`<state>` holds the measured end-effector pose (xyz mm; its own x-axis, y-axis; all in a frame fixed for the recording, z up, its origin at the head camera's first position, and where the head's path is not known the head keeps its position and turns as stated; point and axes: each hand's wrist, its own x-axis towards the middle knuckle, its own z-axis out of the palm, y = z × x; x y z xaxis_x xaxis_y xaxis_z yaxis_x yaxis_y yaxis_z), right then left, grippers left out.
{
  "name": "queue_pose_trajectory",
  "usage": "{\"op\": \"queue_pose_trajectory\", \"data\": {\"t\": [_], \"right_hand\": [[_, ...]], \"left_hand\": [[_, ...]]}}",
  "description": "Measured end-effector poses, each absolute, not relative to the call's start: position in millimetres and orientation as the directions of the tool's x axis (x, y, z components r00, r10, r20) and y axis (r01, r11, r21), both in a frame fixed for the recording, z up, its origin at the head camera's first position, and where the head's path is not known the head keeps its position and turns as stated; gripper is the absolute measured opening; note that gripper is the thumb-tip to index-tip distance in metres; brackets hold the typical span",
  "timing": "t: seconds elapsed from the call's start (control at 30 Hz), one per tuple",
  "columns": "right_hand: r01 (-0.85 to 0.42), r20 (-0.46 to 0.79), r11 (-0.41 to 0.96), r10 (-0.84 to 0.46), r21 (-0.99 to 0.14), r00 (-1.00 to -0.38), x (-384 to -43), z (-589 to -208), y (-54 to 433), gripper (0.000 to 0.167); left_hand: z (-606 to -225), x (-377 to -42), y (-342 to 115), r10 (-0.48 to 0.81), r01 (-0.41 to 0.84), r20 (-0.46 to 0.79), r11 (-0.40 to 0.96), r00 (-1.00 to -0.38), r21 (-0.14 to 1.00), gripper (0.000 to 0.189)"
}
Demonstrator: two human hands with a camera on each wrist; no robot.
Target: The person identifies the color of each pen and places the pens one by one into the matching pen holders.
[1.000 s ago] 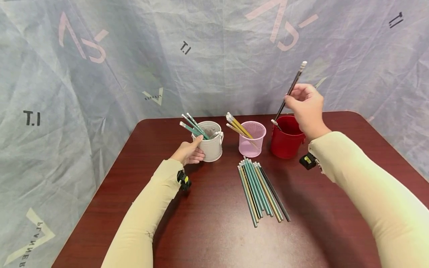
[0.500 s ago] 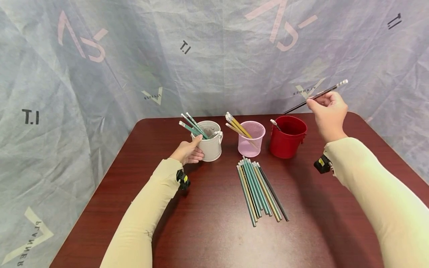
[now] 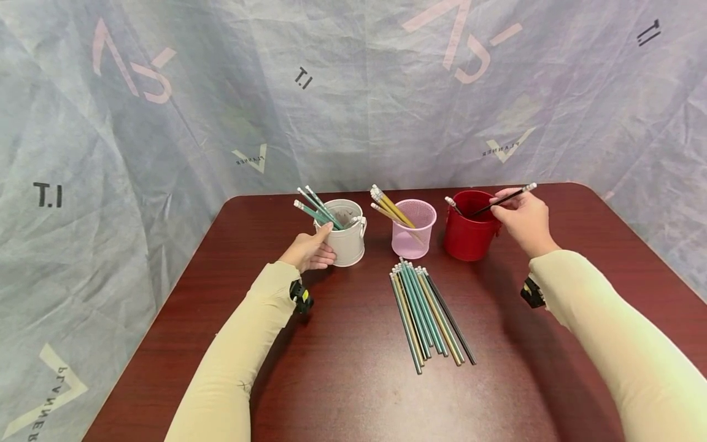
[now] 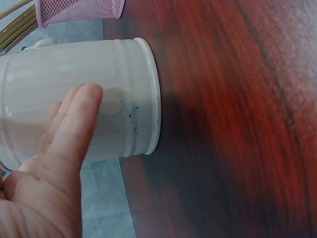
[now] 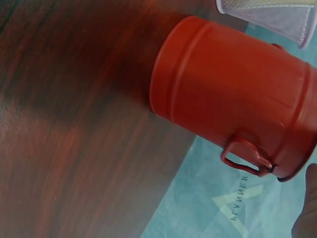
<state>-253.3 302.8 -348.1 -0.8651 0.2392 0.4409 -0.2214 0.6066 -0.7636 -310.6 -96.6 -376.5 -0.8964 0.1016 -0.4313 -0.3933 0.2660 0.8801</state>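
My right hand (image 3: 525,220) pinches a black pencil (image 3: 510,196) by its upper part. The pencil slants down to the left, its lower end inside the red bucket (image 3: 469,239) and its white eraser up at the right. Another black pencil (image 3: 455,207) leans in that bucket at the left rim. In the right wrist view only a bit of the hand shows beside the red bucket (image 5: 233,84). My left hand (image 3: 311,250) rests against the side of the white bucket (image 3: 349,247), its fingers fairly straight in the left wrist view. Green pencils (image 3: 322,212) lean inside that bucket.
Between the buckets stands a pink mesh cup (image 3: 411,242) with several yellow pencils (image 3: 389,205). In front of it, a row of mixed green, gold and black pencils (image 3: 425,316) lies on the dark red table (image 3: 353,380). A grey cloth (image 3: 353,123) hangs behind.
My right hand swung right with the black pencil, tilting it, then came down and back left so that its lower end is inside the red bucket. The left hand stayed at the white bucket.
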Motion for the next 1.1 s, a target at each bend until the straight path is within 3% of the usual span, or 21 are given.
{"op": "queue_pose_trajectory", "data": {"t": [0.5, 0.73, 0.97, 1.1], "right_hand": [[-0.186, 0.417, 0.687, 0.186, -0.702, -0.890, -253, -354, 302, 0.027], [-0.165, 0.418, 0.683, 0.223, -0.712, -0.881, -251, -357, 307, 0.032], [-0.092, 0.377, 0.759, 0.211, -0.644, -0.902, -242, -361, 323, 0.044], [-0.041, 0.318, 0.815, 0.178, -0.577, -0.931, -237, -362, 329, 0.041]], "left_hand": [[-376, -311, -97, 0.099, -0.401, -0.439, 0.269, -0.893, 0.876, 0.069], [-377, -312, -96, 0.101, -0.402, -0.439, 0.262, -0.893, 0.878, 0.068], [-378, -313, -96, 0.103, -0.399, -0.438, 0.270, -0.893, 0.876, 0.068], [-378, -313, -97, 0.100, -0.398, -0.436, 0.267, -0.894, 0.878, 0.069]]}}
